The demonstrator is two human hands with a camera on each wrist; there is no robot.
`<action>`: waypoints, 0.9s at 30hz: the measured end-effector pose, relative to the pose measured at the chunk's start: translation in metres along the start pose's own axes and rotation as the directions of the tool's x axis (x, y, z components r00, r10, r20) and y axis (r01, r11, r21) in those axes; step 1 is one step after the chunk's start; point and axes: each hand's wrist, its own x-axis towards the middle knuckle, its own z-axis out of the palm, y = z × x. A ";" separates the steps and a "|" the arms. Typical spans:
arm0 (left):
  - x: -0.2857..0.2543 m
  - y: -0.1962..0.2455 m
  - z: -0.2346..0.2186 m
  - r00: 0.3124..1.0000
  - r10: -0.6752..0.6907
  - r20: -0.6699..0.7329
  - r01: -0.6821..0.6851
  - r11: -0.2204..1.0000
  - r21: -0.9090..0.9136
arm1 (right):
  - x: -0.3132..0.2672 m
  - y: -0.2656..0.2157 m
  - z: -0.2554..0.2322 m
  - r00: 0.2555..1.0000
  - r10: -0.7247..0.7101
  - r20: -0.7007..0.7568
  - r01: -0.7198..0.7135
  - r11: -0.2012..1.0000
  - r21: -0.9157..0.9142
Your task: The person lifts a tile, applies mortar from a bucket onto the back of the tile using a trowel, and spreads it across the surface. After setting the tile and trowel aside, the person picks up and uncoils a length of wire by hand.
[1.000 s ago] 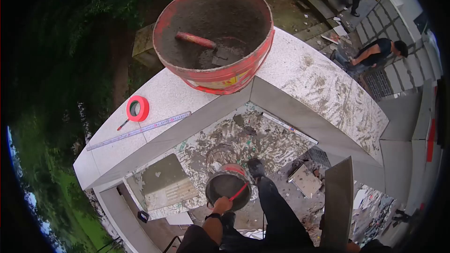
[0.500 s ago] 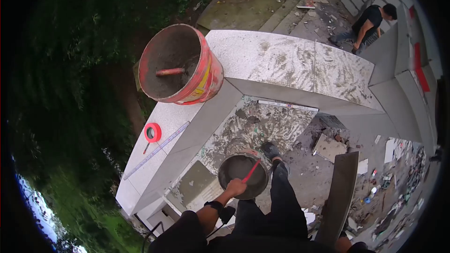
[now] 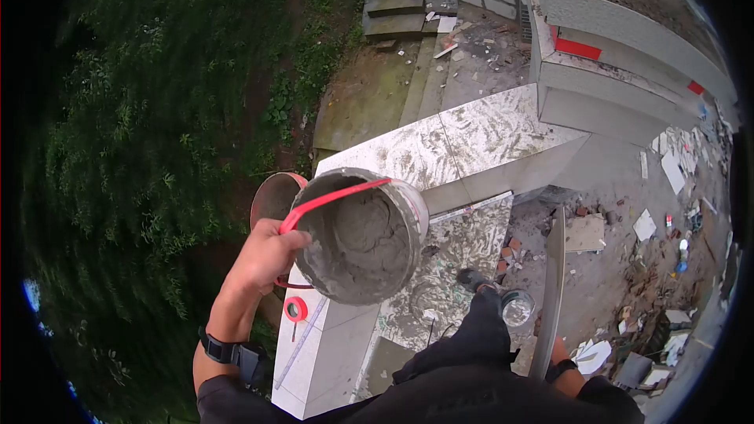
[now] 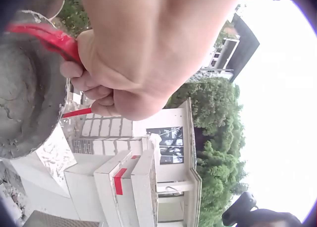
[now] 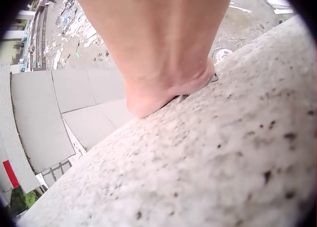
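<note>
Two buckets [image 3: 416, 204] [image 3: 271, 200], left hand [image 3: 263, 257] curled round one's red handle [image 3: 338, 195], right hand [image 5: 166, 90], grip unclear

Bucket [image 3: 416, 209]: round, grey-smeared, mouth tilted toward viewer, held by left hand [image 3: 263, 257] | Handle [image 3: 338, 199]: red, slanting across bucket's mouth | Mortar [image 3: 373, 232]: thick, grey, lumpy, inside bucket | Slab [image 3: 554, 290]: pale, speckled, seen edge-on, right of bucket, right hand [image 5: 168, 90] at its edge

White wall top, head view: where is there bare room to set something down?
Free: the smeared far stretch, between the held mortar bucket and red-marked wall. Crowded: the near stretch, with tape roll and ruler, red bucket beyond.
</note>
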 end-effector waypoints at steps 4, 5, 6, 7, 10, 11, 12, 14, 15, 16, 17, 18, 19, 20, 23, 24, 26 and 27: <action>0.050 0.016 -0.030 0.979 0.196 -0.055 -0.187 0.974 0.130 | 0.021 -0.009 -0.012 0.991 -0.127 0.049 0.123 0.989 0.081; 0.069 0.011 -0.031 0.982 0.187 -0.025 -0.183 0.976 0.115 | 0.024 -0.003 -0.017 0.996 -0.088 0.007 0.088 0.996 0.003; 0.089 0.005 -0.024 0.982 0.191 -0.005 -0.189 0.973 0.136 | 0.016 -0.004 -0.013 0.995 -0.100 -0.005 0.100 0.995 0.027; 0.110 -0.002 -0.014 0.980 0.198 0.013 -0.197 0.968 0.158 | 0.007 -0.008 -0.008 0.990 -0.121 -0.070 0.122 0.993 0.005; 0.175 -0.007 0.029 0.958 0.277 0.078 -0.288 0.924 0.250 | -0.060 -0.036 0.029 0.970 -0.167 -0.177 0.175 0.984 0.029; 0.191 0.010 0.029 0.952 0.288 0.100 -0.305 0.920 0.248 | -0.072 -0.039 0.037 0.962 -0.176 -0.209 0.192 0.980 0.059; 0.209 0.026 0.025 0.955 0.280 0.099 -0.297 0.916 0.268 | -0.072 -0.031 0.025 0.958 -0.169 -0.231 0.187 0.981 0.056; 0.250 0.049 0.011 0.955 0.280 0.093 -0.294 0.881 0.370 | -0.054 -0.011 0.007 0.962 -0.145 -0.232 0.182 0.973 0.144; 0.278 0.050 0.010 0.954 0.281 0.104 -0.297 0.845 0.445 | -0.042 0.008 -0.005 0.961 -0.134 -0.242 0.172 0.974 0.146; 0.301 0.055 0.020 0.921 0.374 0.106 -0.367 0.743 0.560 | -0.026 0.025 -0.024 0.971 -0.157 -0.180 0.196 0.955 0.223; 0.318 0.065 0.032 0.876 0.467 0.120 -0.422 0.622 0.660 | -0.014 0.040 -0.045 0.974 -0.190 -0.120 0.218 0.929 0.298; 0.318 0.084 0.051 0.869 0.480 0.119 -0.417 0.583 0.698 | -0.008 0.052 -0.069 0.982 -0.187 0.032 0.176 0.962 0.210; 0.314 0.103 0.071 0.862 0.493 0.118 -0.410 0.543 0.733 | -0.010 0.046 -0.075 0.981 -0.192 0.017 0.185 0.962 0.202; 0.320 0.111 0.081 0.863 0.490 0.125 -0.419 0.553 0.721 | -0.007 0.014 -0.030 0.980 -0.200 0.001 0.197 0.964 0.176; 0.310 0.099 0.098 0.752 0.603 0.267 -0.593 0.441 0.673 | -0.052 0.081 -0.070 0.978 -0.207 -0.034 0.209 0.975 0.080; 0.288 0.082 0.104 0.699 0.643 0.314 -0.647 0.380 0.661 | -0.057 0.104 -0.093 0.977 -0.212 -0.038 0.214 0.976 0.050; 0.259 0.021 0.122 0.529 0.596 0.603 -0.829 0.212 0.518 | -0.069 0.130 -0.108 0.973 -0.228 -0.042 0.228 0.974 -0.001; 0.236 -0.013 0.133 0.495 0.537 0.683 -0.849 0.130 0.512 | -0.074 0.142 -0.110 0.970 -0.238 -0.049 0.237 0.971 -0.019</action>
